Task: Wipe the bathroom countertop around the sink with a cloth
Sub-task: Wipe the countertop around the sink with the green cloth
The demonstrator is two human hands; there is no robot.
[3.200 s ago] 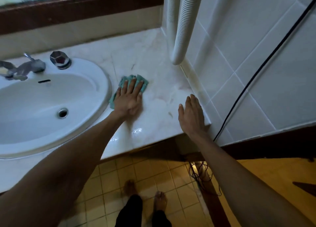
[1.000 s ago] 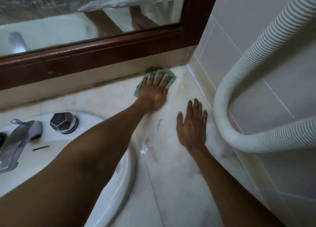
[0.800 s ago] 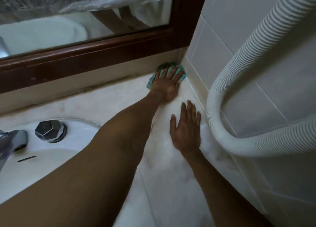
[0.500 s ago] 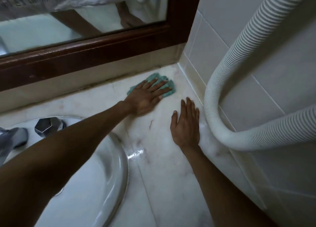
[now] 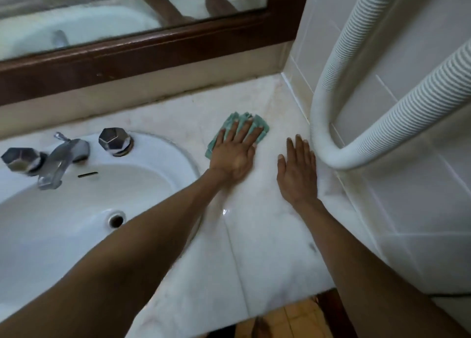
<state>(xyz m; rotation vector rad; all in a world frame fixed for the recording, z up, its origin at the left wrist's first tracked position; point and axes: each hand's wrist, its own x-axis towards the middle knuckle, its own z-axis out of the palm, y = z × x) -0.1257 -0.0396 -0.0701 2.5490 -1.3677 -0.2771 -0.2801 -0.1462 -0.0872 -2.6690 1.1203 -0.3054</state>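
A green cloth (image 5: 260, 123) lies flat on the pale marble countertop (image 5: 267, 248), right of the white oval sink (image 5: 63, 223). My left hand (image 5: 235, 150) presses down on the cloth with fingers spread; most of the cloth is hidden under it. My right hand (image 5: 297, 171) rests flat and empty on the countertop, fingers apart, close to the tiled right wall. Both hands sit side by side, a short gap between them.
A chrome faucet (image 5: 58, 162) with two faceted knobs (image 5: 114, 140) stands at the sink's back. A wood-framed mirror (image 5: 142, 55) runs along the rear. A white ribbed hose (image 5: 328, 144) loops down beside the tiled wall (image 5: 420, 185). The counter's front edge (image 5: 254, 317) drops to yellow floor tiles.
My left hand has pulled the cloth back out of the rear corner toward me and a little toward the sink. My right hand stays planted on the counter. The view has tilted down.
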